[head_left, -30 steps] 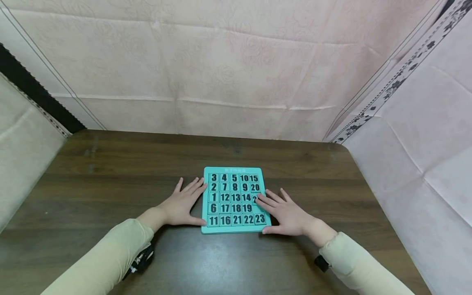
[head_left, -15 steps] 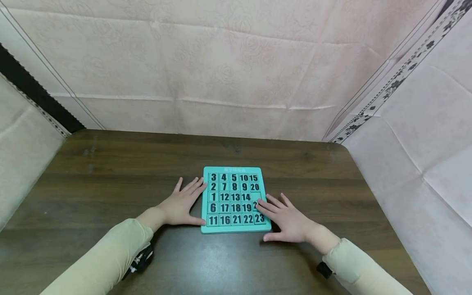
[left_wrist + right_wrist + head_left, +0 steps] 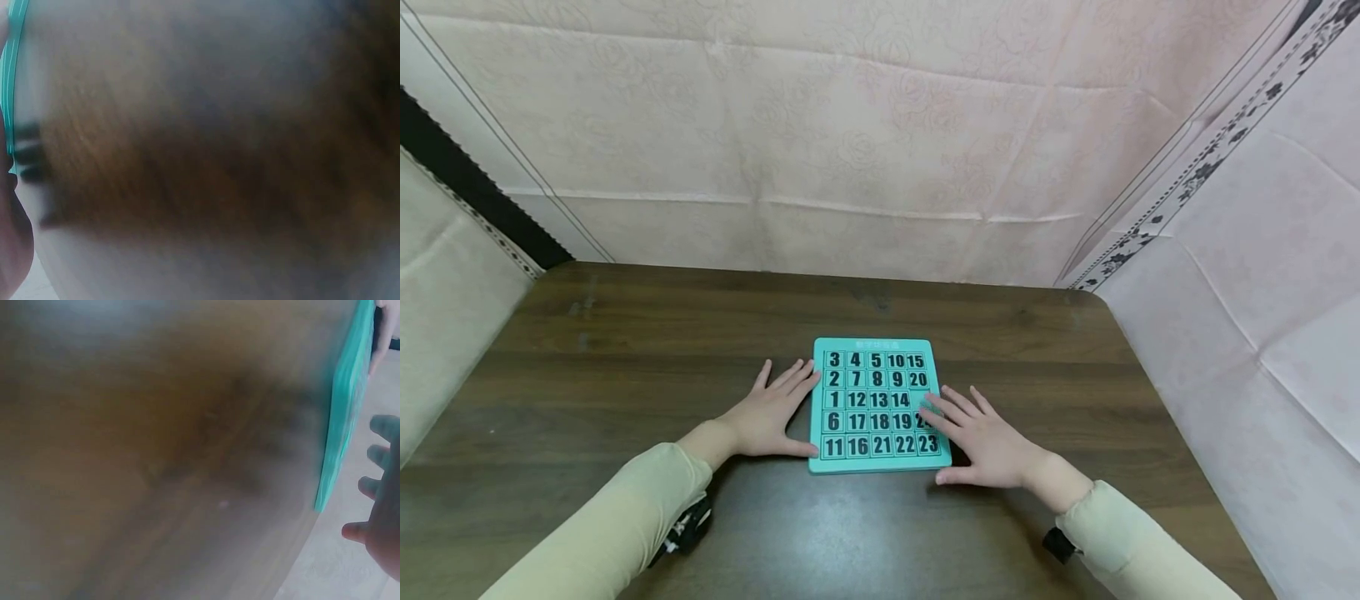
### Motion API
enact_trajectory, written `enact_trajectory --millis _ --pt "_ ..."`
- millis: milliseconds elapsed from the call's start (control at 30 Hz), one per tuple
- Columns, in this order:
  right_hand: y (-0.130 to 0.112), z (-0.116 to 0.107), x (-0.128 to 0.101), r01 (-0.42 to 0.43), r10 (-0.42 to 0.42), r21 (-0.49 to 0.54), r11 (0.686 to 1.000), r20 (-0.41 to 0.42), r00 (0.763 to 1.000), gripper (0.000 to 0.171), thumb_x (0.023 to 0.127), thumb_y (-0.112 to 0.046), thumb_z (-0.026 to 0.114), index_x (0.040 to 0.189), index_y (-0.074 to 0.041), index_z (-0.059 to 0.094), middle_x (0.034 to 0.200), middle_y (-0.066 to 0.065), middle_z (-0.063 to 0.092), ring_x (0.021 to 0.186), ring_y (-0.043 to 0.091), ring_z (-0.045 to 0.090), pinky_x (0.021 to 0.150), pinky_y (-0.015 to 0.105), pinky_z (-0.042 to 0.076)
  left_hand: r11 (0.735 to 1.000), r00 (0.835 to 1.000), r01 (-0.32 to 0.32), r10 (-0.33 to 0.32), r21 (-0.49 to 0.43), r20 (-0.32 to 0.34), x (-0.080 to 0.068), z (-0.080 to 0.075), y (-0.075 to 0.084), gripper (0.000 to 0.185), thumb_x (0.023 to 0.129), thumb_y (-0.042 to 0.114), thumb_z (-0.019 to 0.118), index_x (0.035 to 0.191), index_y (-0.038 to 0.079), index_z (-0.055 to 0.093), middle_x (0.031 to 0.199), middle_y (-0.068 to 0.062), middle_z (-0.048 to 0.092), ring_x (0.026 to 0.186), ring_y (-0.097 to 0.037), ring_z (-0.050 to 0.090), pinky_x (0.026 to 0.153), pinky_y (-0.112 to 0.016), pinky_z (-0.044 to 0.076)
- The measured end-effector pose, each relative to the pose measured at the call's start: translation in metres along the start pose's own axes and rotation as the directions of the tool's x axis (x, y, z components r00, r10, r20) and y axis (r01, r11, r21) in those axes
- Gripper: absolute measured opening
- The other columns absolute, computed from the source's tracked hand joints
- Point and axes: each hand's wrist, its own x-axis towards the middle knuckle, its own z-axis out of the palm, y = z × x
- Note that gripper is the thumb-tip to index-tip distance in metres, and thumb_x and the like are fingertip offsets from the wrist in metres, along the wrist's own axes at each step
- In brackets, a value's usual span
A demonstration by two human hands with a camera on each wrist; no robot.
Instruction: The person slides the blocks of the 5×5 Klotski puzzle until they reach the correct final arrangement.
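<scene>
Pale cloth point(image 3: 850, 142) with a faint floral pattern hangs behind and on both sides, its right side trimmed by a dark flowered border point(image 3: 1206, 167), its left by a black band point(image 3: 475, 179). Below spreads a dark wood-grained desk point(image 3: 662, 350), seen blurred in both wrist views. Light green sleeves point(image 3: 602, 525) reach in from the near side.

Between the hands, flat on the desk toward its near part, lies a turquoise number board point(image 3: 880, 465). Pale characters run along its far rim, too faint to read surely.

The left hand point(image 3: 772, 415) is released, fingers spread, fingertips and thumb against the board's left edge. The right hand point(image 3: 981, 442) is likewise released and spread, its fingertips over the right edge and its thumb near the near right corner; whether the leading fingertip presses, I cannot tell. Small black devices point(image 3: 683, 531) sit at the wrists.

The number tiles point(image 3: 880, 400) read, far row to near: 3, 4, 5, 10, 15; 2, 7, 8, 9, 20; 1, 12, 13, 14, then plain turquoise; 6, 17, 18, 19 and a partly covered tile beginning with 2; 11, 16, 21, 22, 23.
</scene>
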Motion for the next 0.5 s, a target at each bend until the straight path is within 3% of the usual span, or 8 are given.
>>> enact_trajectory --millis 200,500 --pt "0.011 -0.006 0.016 -0.044 0.044 -0.003 0.999 -0.015 0.999 0.083 0.084 -0.058 0.056 0.148 -0.013 0.029 0.155 0.010 0.026 0.142 0.036 0.020 0.110 0.064 0.013 1.000 1.000 0.006 -0.006 -0.005 0.009 0.000 -0.001 0.001 0.111 0.070 0.078 0.054 0.150 0.008 0.020 0.158 -0.010 0.011 0.146 -0.029 0.010 0.112 -0.062 -0.002" --pt "0.021 -0.009 0.030 -0.123 0.121 0.022 0.992 0.081 0.989 0.083 0.086 -0.062 0.050 0.150 -0.016 0.024 0.157 0.004 0.020 0.145 0.031 0.014 0.112 0.063 0.007 1.000 1.000 0.007 -0.007 -0.004 0.014 0.000 -0.001 0.002 0.111 0.071 0.077 0.055 0.150 0.008 0.020 0.158 -0.010 0.012 0.146 -0.029 0.010 0.112 -0.062 -0.002"
